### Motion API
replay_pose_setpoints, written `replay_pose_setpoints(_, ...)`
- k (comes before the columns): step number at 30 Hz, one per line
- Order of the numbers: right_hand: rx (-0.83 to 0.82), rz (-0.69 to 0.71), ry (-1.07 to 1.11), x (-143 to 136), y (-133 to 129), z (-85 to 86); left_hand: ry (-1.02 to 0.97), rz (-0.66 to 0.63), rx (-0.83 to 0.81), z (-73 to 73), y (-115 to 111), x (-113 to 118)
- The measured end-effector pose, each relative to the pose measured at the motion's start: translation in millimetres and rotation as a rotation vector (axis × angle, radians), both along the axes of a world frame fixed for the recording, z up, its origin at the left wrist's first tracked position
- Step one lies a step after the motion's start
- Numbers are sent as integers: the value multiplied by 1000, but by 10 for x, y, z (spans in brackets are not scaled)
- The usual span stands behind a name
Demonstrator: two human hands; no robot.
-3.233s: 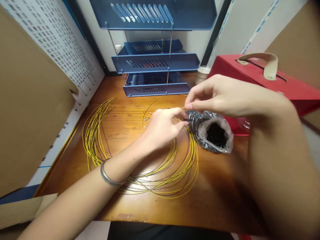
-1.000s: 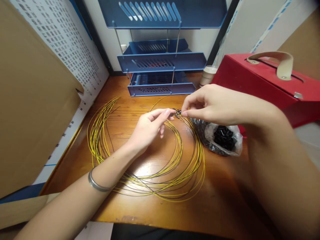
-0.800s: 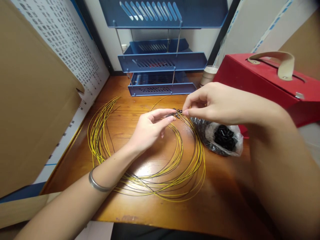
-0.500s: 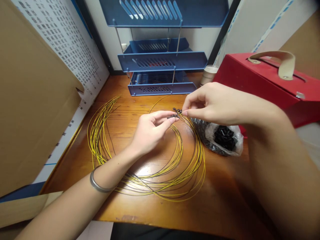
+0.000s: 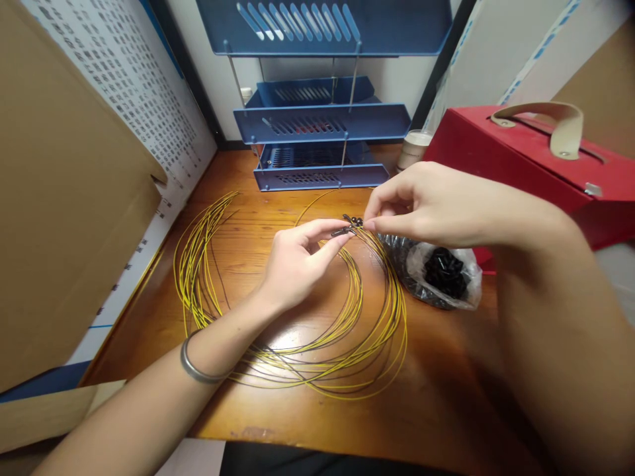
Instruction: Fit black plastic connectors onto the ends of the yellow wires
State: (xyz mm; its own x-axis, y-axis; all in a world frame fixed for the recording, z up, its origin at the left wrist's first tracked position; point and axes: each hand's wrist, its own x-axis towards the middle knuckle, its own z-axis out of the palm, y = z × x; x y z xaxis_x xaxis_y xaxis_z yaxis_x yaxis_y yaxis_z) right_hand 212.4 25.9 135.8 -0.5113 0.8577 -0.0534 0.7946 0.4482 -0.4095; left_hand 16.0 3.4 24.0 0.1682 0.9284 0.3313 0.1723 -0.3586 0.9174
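Observation:
Between thumb and fingers, my left hand pinches a small black piece near the wire ends. My right hand is closed in a pinch at the tips of the yellow and dark wires, just right of the left fingertips; what it grips is too small to make out. Several little black round parts show between the hands. The yellow and dark wires curve in wide loops across the wooden table and rise at the left in a loose bundle.
A clear plastic bag of black pieces lies right of the wires. Behind stand a blue tiered rack, a lidded cup and a red case with a beige handle. Cardboard borders the wooden table at left.
My right hand has shifted very slightly to the right. The black piece in my left fingers is tilted a little differently. The wires lie as before.

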Motion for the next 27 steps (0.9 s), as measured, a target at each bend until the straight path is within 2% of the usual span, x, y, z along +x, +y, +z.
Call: replay_pose_setpoints(27, -16, 11, -55, -50, 4, -34, 284, 75, 255, 47, -21, -6)
